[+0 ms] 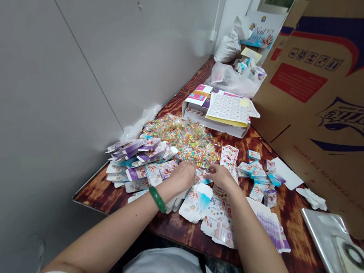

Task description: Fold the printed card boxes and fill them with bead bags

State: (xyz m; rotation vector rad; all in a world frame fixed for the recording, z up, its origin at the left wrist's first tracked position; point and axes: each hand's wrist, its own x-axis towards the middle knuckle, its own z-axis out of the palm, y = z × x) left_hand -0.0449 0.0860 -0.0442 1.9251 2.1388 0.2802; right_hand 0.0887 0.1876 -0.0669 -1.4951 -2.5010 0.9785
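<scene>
Item: small printed packet (201, 175), which we pinch end to end for steadiness, left hand (182, 175) and right hand (219, 175) both closed on it.

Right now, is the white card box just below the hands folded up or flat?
Flat. The white card box lies unfolded on the table, its flaps spread out.

Packing workroom: cardboard cartons (336, 85), heaped sticker packets (141, 162).
</scene>
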